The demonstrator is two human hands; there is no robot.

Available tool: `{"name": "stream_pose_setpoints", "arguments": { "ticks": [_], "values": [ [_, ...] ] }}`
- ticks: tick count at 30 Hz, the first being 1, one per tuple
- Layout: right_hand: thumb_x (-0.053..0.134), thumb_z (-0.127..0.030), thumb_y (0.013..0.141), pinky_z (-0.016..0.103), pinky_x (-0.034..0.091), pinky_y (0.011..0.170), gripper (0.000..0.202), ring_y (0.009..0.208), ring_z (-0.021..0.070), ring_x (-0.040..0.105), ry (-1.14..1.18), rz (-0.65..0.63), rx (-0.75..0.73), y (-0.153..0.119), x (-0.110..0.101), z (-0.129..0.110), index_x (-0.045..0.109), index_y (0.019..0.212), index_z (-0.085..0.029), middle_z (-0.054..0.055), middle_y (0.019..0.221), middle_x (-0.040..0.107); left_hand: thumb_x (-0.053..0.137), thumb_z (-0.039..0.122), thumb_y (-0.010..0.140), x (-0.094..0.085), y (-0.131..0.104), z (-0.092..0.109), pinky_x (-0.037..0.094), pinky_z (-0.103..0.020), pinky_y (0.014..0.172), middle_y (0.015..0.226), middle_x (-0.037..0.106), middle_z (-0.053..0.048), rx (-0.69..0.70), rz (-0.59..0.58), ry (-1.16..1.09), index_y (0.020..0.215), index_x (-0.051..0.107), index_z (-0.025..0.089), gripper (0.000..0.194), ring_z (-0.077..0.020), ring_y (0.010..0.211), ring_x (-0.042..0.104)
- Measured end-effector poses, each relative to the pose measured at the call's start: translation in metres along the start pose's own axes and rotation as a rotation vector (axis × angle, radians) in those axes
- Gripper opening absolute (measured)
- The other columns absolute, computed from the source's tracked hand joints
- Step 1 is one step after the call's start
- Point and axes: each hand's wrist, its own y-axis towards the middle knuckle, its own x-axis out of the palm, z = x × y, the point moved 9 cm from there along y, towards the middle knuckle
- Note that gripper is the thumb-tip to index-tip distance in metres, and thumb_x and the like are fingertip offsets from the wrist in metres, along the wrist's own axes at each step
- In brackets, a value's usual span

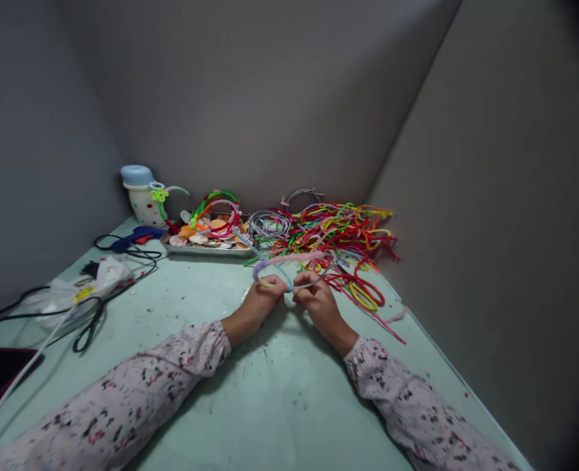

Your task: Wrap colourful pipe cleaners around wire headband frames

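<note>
Left hand (264, 296) and right hand (317, 304) pinch a pastel loop (296, 258) by its near side, above the middle of the surface (250, 405), apparently at a blue twist (290, 286), hard to see from here. Farther off, a tray (205, 251) of shells (198, 239) stands left of tangled pipe cleaners (341, 232).

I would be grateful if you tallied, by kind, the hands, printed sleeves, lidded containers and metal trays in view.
Hands: 2, the left hand and the right hand, both holding a pastel fuzzy loop
Printed sleeves: 2, left sleeve and right sleeve
Lidded containers: 1, the spotted container
Metal trays: 1, the shell-filled tray
Total: 6, the loop not counted
</note>
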Motion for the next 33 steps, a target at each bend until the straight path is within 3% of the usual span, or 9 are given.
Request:
{"name": "stream_pose_setpoints", "arguments": {
  "ticks": [3, 11, 18, 23, 33],
  "values": [
    [0.061, -0.02, 0.07, 0.026, 0.046, 0.065, 0.018, 0.069, 0.0136, 0.056, -0.042, -0.013, -0.12, 0.0, -0.001, -0.009, 0.06, 0.087, -0.02, -0.001, 0.08, 0.06, 0.057, 0.027, 0.07, 0.002, 0.002, -0.007, 0.024, -0.023, 0.045, 0.05, 0.043, 0.004, -0.05, -0.026, -0.117, 0.059, 0.051, 0.017, 0.017, -0.008, 0.045, 0.036],
    [0.057, -0.019, 0.077, 0.03, 0.048, 0.074, 0.012, 0.08, 0.0168, 0.059, -0.223, -0.083, -0.258, -0.002, 0.003, -0.018, 0.064, 0.087, -0.019, 0.003, 0.085, 0.061, 0.059, 0.024, 0.068, 0.006, 0.003, -0.01, 0.024, -0.022, 0.044, 0.048, 0.044, 0.004, -0.081, -0.07, -0.2, 0.058, 0.051, 0.016, 0.015, -0.0068, 0.043, 0.036],
    [0.06, -0.025, 0.081, 0.028, 0.05, 0.071, 0.016, 0.076, 0.0162, 0.061, -0.207, -0.032, -0.245, -0.004, -0.003, -0.014, 0.061, 0.096, -0.021, 0.003, 0.088, 0.063, 0.06, 0.026, 0.067, 0.008, 0.002, -0.008, 0.02, -0.024, 0.043, 0.048, 0.042, 0.005, -0.126, -0.076, -0.266, 0.059, 0.051, 0.016, 0.015, -0.0062, 0.041, 0.033],
    [0.06, -0.028, 0.083, 0.028, 0.049, 0.07, 0.011, 0.074, 0.0159, 0.06, -0.222, -0.036, -0.273, -0.004, -0.003, -0.015, 0.062, 0.09, -0.02, 0.002, 0.085, 0.062, 0.06, 0.024, 0.066, 0.012, 0.002, -0.009, 0.02, -0.024, 0.043, 0.048, 0.042, 0.005, -0.151, -0.109, -0.304, 0.058, 0.05, 0.016, 0.014, -0.0056, 0.04, 0.031],
    [0.058, -0.022, 0.084, 0.028, 0.048, 0.068, 0.008, 0.074, 0.0157, 0.058, -0.321, -0.052, -0.339, -0.006, -0.001, -0.024, 0.063, 0.09, -0.02, 0.002, 0.085, 0.06, 0.06, 0.023, 0.065, 0.011, 0.002, -0.007, 0.02, -0.024, 0.042, 0.048, 0.042, 0.005, -0.148, -0.11, -0.297, 0.057, 0.05, 0.016, 0.015, -0.0054, 0.04, 0.032]
  ]
}}
